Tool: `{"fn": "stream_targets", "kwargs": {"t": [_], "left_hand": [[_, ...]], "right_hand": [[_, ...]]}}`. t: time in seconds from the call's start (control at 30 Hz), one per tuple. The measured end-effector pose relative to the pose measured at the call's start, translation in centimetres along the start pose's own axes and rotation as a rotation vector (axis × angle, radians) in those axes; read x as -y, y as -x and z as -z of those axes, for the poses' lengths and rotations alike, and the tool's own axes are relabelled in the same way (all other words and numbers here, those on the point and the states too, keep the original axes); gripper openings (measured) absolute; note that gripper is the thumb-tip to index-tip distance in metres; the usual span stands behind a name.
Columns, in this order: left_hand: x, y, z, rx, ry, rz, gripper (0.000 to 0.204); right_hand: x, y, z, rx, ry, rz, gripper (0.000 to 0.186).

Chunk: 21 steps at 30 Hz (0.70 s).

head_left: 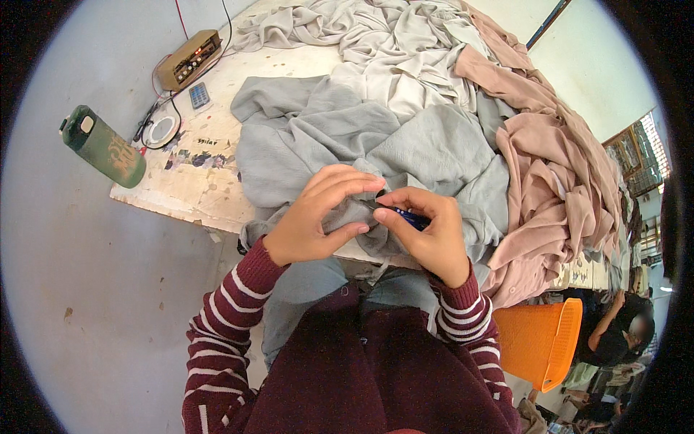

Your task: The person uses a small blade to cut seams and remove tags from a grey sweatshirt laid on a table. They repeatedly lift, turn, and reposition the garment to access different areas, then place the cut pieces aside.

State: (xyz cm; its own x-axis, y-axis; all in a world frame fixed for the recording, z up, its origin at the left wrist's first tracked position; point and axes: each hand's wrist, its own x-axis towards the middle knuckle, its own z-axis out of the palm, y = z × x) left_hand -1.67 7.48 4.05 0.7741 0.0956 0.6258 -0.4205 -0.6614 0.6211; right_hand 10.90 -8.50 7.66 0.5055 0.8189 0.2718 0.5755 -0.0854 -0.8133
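We see both hands meeting over the near edge of the worktable, on a crumpled grey cloth. The left hand is curled, thumb and fingertips pinched on a fold of that cloth, bunching it up just beside the right hand. The right hand is closed around a small dark blue tool; only a short blue length and a thin metal tip show between the fingers, so we cannot tell what kind of tool it is. The tip lies at the pinched fold, directly between the two hands.

The grey cloth spreads away from the grip across the table, and part of it hangs off the edge below the hands toward the lap. Beyond it, to the right of the hands, lies a pink-beige cloth; farther off, a pale cloth pile. Well to the left of the grip a green bottle lies tilted past the table's corner. An orange basket stands below the right wrist.
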Motion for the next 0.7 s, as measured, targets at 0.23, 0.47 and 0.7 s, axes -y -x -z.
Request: {"fn": "stream_targets", "kwargs": {"t": [0.23, 0.47, 0.7], "left_hand": [[0.12, 0.29, 0.39, -0.038, 0.023, -0.011, 0.045], [0.03, 0.40, 0.62, -0.054, 0.067, 0.010, 0.037], [0.36, 1.02, 0.18, -0.208, 0.310, 0.213, 0.025]], "right_hand": [[-0.40, 0.42, 0.40, 0.019, -0.075, -0.061, 0.023], [0.17, 0.14, 0.07, -0.014, 0.016, 0.037, 0.023], [-0.07, 0.25, 0.40, 0.002, -0.021, -0.027, 0.028]]}}
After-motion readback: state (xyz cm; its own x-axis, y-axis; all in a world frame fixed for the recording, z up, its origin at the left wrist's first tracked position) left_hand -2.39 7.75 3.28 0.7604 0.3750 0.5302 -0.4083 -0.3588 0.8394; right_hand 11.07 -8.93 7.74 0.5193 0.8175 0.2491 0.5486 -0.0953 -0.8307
